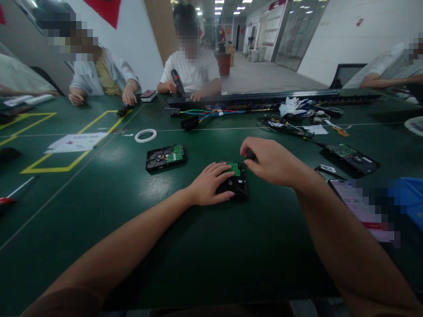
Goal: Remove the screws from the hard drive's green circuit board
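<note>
**Both hands on a hard drive at the middle of the green counter**

The green counter [205,246] fills my view. On its far side, at twelve o'clock, a seated person holds a dark tool upright, and another sits at ten o'clock.

My left hand [211,182] lies flat and open on the hard drive [238,185], fingers spread across its top and reaching the green circuit board. The drive lies flat on the counter straight ahead of me.

My right hand [272,164] is just off the drive's one o'clock corner, fingers curled and pinched around a small dark object [251,154]; I cannot tell what it is.

A second drive [165,157] lies at ten o'clock from mine, well apart, and a third drive [350,158] lies at three o'clock. A white ring [146,135] rests at eleven o'clock, beyond the second drive.
</note>
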`<state>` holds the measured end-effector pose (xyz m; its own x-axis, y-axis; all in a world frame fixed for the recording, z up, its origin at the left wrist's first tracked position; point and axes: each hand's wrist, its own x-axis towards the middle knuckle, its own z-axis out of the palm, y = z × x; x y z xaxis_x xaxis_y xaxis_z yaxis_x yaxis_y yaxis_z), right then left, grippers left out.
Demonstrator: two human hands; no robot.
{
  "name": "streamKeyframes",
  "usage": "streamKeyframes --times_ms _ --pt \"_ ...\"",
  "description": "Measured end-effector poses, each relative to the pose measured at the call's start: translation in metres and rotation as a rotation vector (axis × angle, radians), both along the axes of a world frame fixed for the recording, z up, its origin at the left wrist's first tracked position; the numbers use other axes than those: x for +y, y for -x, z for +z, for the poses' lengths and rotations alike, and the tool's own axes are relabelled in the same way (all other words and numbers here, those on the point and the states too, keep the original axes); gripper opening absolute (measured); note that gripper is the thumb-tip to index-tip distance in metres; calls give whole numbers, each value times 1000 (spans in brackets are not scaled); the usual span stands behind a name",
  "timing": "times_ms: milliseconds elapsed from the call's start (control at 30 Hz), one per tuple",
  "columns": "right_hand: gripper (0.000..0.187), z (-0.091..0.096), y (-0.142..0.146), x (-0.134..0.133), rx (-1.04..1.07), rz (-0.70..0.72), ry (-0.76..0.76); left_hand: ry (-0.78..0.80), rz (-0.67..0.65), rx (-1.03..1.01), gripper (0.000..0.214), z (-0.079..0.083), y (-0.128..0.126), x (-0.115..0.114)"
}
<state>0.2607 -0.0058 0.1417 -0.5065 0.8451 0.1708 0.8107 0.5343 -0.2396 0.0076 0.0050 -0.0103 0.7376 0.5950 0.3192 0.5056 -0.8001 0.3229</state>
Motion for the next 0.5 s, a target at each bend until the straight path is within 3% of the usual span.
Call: streamKeyframes --times_ms 267,500 --pt "23 -4 6 2 -165 -242 -100 -8 -11 -3 73 -1 0 1" --pt "14 -5 6 1 -142 -196 -96 4 -3 -15 72 -1 -1 1"
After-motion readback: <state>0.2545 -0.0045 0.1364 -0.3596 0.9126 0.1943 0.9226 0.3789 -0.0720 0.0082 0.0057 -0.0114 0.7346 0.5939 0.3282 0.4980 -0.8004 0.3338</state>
